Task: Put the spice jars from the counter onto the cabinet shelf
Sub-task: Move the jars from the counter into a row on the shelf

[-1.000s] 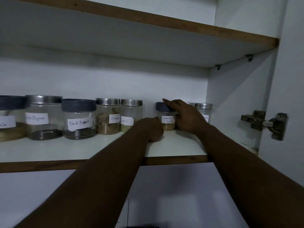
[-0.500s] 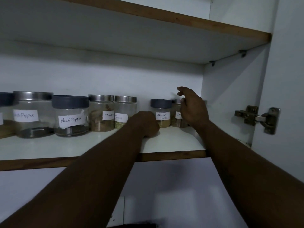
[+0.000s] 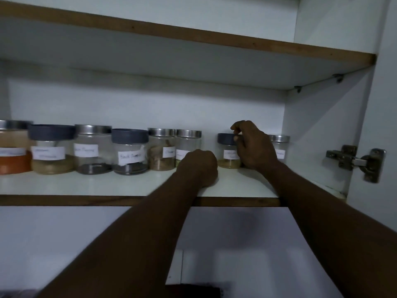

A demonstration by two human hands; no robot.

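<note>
Left hand [image 3: 199, 166] rests balled in a fist on the cabinet shelf [image 3: 86, 186], hiding the lower corner of a steel-lidded jar [image 3: 188, 143]. The right hand [image 3: 255, 147] curls its fingers [image 3: 236, 137] against the lid edge of the dark-lidded spice jar [image 3: 225, 150]; whether they grip it cannot be told. That jar stands at the back of the shelf, apart from the row of labelled jars [image 3: 129, 151] to its left, and the right hand blocks much of the corner jar [image 3: 280, 147] near the door hinge [image 3: 354, 162].

Eight spice jars [image 3: 130, 151] show, five metal-lidded and three dark-lidded, plus two hands [image 3: 198, 166] and one hinge [image 3: 354, 162].
</note>
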